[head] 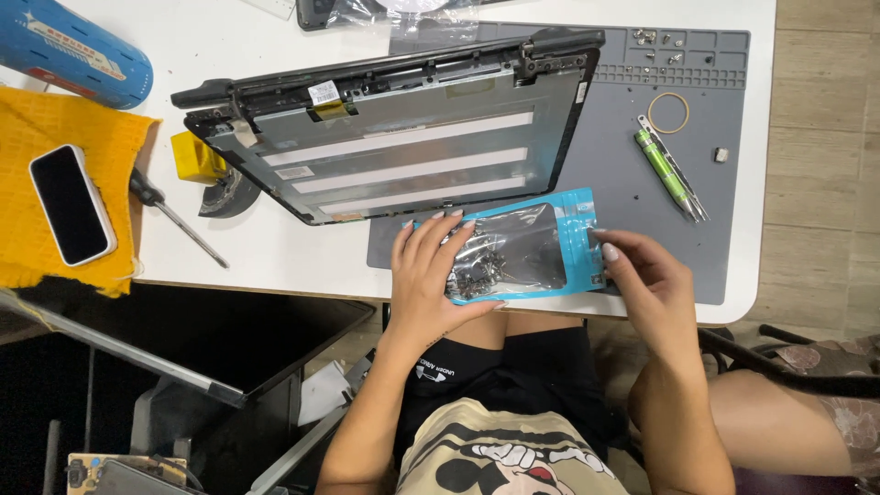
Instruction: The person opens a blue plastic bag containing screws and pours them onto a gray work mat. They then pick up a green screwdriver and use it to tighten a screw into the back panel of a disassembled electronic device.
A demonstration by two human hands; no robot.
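A small blue-edged clear plastic pouch [532, 240] with several small metal parts inside lies at the near edge of the grey work mat [632, 183]. My left hand [429, 275] presses flat on the pouch's left half, fingers spread. My right hand [642, 275] pinches the pouch's right edge between thumb and fingers. Just beyond the pouch rests an opened laptop lid assembly [394, 137], its silver panel back facing up, tilted across the mat and the white table.
A green pen-type tool [665, 170], a rubber ring [668, 112] and loose screws [655, 41] lie on the mat. At left are a screwdriver [174, 215], yellow tape [195, 158], a phone [71, 203] on yellow cloth, a blue canister [73, 50].
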